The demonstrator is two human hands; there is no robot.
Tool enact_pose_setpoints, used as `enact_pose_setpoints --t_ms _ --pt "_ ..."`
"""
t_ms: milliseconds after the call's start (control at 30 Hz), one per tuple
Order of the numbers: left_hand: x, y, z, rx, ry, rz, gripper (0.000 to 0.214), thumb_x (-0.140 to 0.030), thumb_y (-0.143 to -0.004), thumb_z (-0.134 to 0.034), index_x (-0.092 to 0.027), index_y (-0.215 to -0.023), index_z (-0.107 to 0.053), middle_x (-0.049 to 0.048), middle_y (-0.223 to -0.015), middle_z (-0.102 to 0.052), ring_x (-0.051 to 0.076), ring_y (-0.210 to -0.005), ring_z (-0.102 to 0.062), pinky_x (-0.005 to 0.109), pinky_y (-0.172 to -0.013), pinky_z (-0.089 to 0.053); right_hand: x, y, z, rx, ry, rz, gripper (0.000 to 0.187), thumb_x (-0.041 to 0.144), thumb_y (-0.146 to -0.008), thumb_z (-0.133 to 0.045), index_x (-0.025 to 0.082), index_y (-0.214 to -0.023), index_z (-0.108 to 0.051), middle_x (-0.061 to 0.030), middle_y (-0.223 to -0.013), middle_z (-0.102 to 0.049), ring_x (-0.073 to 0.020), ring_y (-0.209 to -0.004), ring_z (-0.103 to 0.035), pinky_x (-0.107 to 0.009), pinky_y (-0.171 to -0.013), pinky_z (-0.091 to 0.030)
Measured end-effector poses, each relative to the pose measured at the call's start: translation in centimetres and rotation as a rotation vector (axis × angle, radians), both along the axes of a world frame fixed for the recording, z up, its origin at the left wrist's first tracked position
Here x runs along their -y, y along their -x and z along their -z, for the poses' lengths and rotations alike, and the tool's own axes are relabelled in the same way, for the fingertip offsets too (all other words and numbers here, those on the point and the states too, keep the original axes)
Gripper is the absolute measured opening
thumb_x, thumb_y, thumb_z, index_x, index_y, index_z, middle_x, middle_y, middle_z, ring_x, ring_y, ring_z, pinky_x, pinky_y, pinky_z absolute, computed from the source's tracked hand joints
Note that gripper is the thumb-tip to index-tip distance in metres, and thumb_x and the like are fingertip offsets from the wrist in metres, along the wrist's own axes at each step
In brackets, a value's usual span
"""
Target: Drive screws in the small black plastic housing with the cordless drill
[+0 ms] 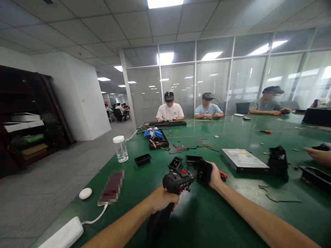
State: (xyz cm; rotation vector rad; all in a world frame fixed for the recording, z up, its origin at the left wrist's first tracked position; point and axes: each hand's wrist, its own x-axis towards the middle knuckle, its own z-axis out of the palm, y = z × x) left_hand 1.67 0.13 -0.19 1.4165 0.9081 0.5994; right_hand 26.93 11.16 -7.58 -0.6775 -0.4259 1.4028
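Dark "NY" letters (175, 113), on a white patterned shirt (165, 111); wearer's left chest

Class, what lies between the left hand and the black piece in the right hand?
In the head view, the drill lies between: the left hand grips it, pointed toward the black piece.

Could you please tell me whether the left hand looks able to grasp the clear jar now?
Probably not: the left hand is closed around the drill and would likely need to let go first, though the jar looks unobstructed.
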Motion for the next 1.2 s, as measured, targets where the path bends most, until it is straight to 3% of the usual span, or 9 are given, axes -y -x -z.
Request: enact_pose_setpoints --t_ms 367,533,733,933,1200 --pt "-0.5 0.2 0.6 0.06 0.049 -0.023 0.02 -0.008 -0.052 -0.05 -0.013 -0.071 -0.055 -0.0035 -0.052 -0.049 0.009 -0.042 -0.044 0.021 -0.043 -0.034 -0.3 0.1 0.2 0.05 0.001 0.01 0.016 0.031 -0.066 -0.051 0.021 -0.074 -0.06 0.0024 -0.052 -0.058 -0.0157 -0.041 -0.052 -0.029 -0.04 -0.04" --pt "-0.3 0.2 0.3 0.055 0.04 -0.013 0.019 -0.008 -0.052 -0.049 -0.013 -0.069 -0.055 -0.0037 -0.052 -0.049 0.008 -0.043 -0.044 0.021 -0.044 -0.035 -0.4 0.5 -0.1 0.065 0.001 0.076 0.017 0.029 -0.065 -0.05 0.02 -0.075 -0.061 0.0024 -0.053 -0.059 -0.0155 -0.043 -0.053 -0.028 -0.04 -0.041" --pt "-0.1 0.2 0.0 0.032 0.035 0.004 0.018 -0.008 -0.052 -0.049 -0.013 -0.069 -0.054 -0.0036 -0.053 -0.048 0.008 -0.044 -0.043 0.021 -0.045 -0.034 -0.1 0.4 -0.4 0.059 0.052 0.048 0.018 0.03 -0.064 -0.052 0.021 -0.075 -0.062 0.0017 -0.053 -0.06 -0.0163 -0.042 -0.052 -0.029 -0.04 -0.04" --pt "-0.2 0.3 -0.1 0.03 -0.004 0.06 0.016 -0.009 -0.053 -0.047 -0.012 -0.067 -0.054 -0.0029 -0.054 -0.048 0.008 -0.045 -0.043 0.022 -0.046 -0.035 0.4 0.0 -0.1 0.012 0.003 0.059 0.016 0.029 -0.065 -0.049 0.02 -0.072 -0.061 0.0021 -0.052 -0.058 -0.0152 -0.041 -0.051 -0.028 -0.04 -0.04" --pt "-0.1 0.2 -0.1 -0.007 -0.005 0.04 0.013 -0.009 -0.052 -0.047 -0.013 -0.063 -0.052 -0.0031 -0.053 -0.048 0.009 -0.046 -0.044 0.022 -0.046 -0.035 0.7 -0.1 -0.6 -0.004 0.014 0.017 0.017 0.028 -0.065 -0.05 0.021 -0.075 -0.062 0.0019 -0.056 -0.06 -0.0165 -0.046 -0.054 -0.029 -0.043 -0.042"
